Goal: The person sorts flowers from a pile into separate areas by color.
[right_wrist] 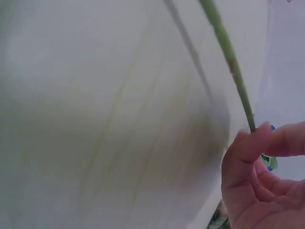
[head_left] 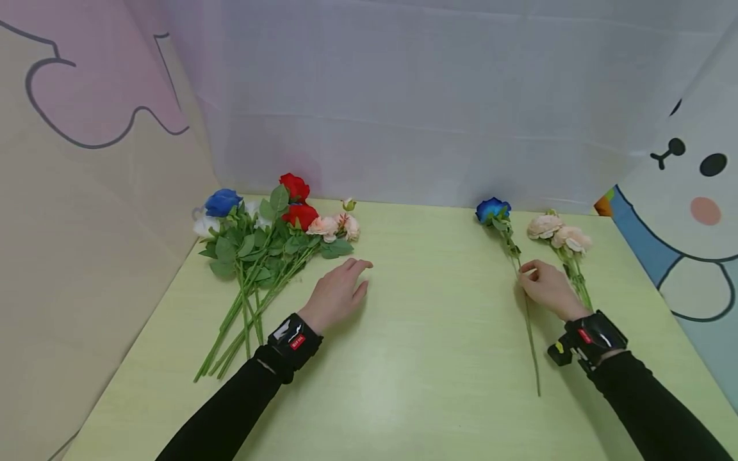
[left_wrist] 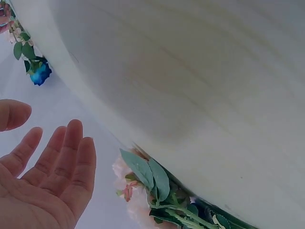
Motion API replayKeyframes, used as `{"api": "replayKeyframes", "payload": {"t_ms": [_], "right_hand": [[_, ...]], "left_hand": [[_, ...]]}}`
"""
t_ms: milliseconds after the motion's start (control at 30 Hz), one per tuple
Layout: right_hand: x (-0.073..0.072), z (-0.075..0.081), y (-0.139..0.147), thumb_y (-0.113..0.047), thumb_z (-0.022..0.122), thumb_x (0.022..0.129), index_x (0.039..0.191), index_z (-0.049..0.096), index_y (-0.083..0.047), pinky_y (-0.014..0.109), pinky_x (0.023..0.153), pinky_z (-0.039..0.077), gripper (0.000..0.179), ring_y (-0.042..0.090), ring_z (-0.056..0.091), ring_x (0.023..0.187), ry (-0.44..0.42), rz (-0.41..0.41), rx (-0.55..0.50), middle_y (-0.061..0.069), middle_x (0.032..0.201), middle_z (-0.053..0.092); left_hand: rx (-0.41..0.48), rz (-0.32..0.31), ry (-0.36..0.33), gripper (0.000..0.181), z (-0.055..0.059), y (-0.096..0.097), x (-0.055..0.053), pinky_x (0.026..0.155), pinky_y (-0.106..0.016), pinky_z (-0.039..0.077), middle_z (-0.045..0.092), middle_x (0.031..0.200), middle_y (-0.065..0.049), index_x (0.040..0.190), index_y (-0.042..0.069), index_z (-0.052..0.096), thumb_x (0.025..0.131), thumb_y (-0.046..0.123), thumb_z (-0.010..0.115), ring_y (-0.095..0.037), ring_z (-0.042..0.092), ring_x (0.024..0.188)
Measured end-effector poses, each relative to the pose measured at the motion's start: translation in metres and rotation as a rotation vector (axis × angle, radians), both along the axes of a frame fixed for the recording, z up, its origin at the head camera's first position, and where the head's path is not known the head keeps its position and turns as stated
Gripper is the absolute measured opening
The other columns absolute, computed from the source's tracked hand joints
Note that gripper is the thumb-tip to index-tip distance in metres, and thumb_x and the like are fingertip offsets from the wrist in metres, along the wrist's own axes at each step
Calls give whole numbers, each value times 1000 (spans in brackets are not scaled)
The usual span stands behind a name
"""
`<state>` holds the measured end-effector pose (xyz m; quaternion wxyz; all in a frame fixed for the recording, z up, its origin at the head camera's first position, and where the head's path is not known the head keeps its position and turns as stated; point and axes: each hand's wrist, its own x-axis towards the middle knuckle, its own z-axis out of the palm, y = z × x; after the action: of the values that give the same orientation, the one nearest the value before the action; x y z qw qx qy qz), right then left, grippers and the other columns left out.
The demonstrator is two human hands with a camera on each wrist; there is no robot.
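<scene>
My right hand [head_left: 550, 291] pinches the green stem [right_wrist: 224, 40] of a blue rose [head_left: 492, 209] between thumb and fingers. The bloom points toward the back of the table, and the stem's tail runs toward the front. In the right wrist view the stem stands off the surface and casts a shadow; the bloom is mostly hidden behind the hand [right_wrist: 259, 179]. My left hand [head_left: 339, 294] hovers over the table with fingers extended, holding nothing. The left wrist view shows its palm and spread fingers [left_wrist: 64, 162]. Closest to it is the bunch with pale pink flowers [head_left: 324, 227].
On the left lies a bunch of artificial flowers: a blue rose [head_left: 223, 202], red roses [head_left: 300, 216], white blooms and green leaves [head_left: 248, 246], stems crossing. Two pale pink flowers [head_left: 571, 239] lie right of my right hand. A white cloth [head_left: 403, 109] hangs behind the table [head_left: 403, 384].
</scene>
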<state>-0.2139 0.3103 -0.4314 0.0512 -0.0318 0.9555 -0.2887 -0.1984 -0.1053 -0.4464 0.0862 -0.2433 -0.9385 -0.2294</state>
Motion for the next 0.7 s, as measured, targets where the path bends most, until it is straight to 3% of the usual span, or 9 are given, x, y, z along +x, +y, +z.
{"api": "replayKeyframes", "payload": {"t_ms": [400, 700], "right_hand": [[9, -1, 2, -13, 45, 93, 115, 49, 12, 32, 55, 43, 33, 18, 57, 59, -72, 22, -39, 10, 76, 62], [10, 0, 3, -13, 46, 92, 115, 49, 11, 32, 54, 42, 33, 18, 57, 58, -78, 15, -38, 9, 73, 62]], "left_hand": [[-3, -5, -2, 32, 0, 0, 2, 67, -35, 51, 62, 109, -10, 123, 9, 57, 92, 15, 59, -20, 61, 86], [-6, -5, -6, 32, 1, 1, 3, 67, -35, 51, 62, 109, -10, 123, 9, 57, 92, 14, 59, -20, 62, 88]]}}
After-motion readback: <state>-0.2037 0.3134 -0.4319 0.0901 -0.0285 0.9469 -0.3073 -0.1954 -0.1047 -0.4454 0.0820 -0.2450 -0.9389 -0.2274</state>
